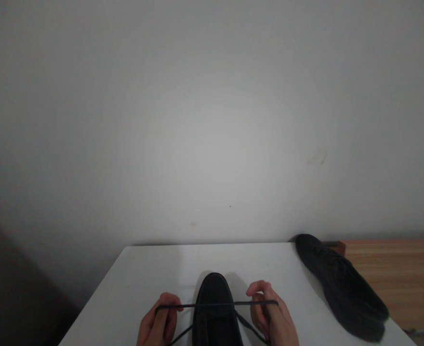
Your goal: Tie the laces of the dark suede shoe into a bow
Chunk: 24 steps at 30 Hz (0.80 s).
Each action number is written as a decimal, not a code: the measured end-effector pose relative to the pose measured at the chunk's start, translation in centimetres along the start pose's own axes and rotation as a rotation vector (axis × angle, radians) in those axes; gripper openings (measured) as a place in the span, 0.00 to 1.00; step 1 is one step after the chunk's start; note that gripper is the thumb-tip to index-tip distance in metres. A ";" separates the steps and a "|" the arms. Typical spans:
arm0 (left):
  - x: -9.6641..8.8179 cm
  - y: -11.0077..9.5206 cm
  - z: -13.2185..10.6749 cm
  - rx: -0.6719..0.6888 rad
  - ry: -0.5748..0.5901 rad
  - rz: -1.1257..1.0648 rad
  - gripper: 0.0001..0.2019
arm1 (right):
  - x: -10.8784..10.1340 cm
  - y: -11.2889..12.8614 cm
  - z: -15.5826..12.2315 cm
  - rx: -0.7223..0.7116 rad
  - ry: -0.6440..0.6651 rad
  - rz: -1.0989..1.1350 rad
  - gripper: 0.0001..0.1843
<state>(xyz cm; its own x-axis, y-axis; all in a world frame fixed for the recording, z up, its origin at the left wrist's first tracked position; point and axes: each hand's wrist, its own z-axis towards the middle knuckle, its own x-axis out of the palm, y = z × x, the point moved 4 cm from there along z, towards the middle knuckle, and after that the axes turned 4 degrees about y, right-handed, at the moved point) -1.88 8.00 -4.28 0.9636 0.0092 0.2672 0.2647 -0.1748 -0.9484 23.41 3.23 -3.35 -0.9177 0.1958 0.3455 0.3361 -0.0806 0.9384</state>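
Lace (246, 302) taut across the black shoe (213, 287)
Left grip (159, 318) and right grip (273, 315) both holding it; I'd keep the pull even and level.

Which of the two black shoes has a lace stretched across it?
The shoe at bottom centre, lace taut between left hand and right hand; the other shoe, farther right, is touched by neither.

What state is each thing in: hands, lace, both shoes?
Middle shoe: upright, near end cut off by the frame
Lace: pulled straight across the middle shoe
Left hand: curled, holding the lace
Right hand: curled, holding the lace
Other shoe: untouched; tied or not, too dark to tell
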 end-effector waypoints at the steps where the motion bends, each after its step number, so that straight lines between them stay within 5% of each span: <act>1: 0.3 -0.2 0.0 -0.018 0.014 -0.024 0.33 | 0.0 0.0 0.1 -0.003 0.002 0.023 0.32; 7: 1.7 -1.6 -0.4 -0.107 0.077 -0.344 0.34 | 0.5 0.3 0.9 -0.050 0.000 0.301 0.30; 15: 2.1 -1.5 -0.7 -0.162 0.165 -0.520 0.34 | 1.0 0.1 0.5 0.022 0.243 0.332 0.32; 19: 1.5 -1.7 -0.7 -0.164 0.122 -0.548 0.35 | 0.2 -0.1 0.4 0.014 0.137 0.196 0.33; 24: 0.2 -3.2 -0.6 -0.016 0.003 -0.543 0.29 | -0.8 0.9 -0.4 -0.108 -0.171 0.059 0.29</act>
<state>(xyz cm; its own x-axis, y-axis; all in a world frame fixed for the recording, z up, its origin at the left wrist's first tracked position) -2.58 7.99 -1.06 0.6880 0.0999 0.7188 0.7241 -0.1609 -0.6707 24.33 2.60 -2.81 -0.8446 0.3499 0.4052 0.3556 -0.1991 0.9132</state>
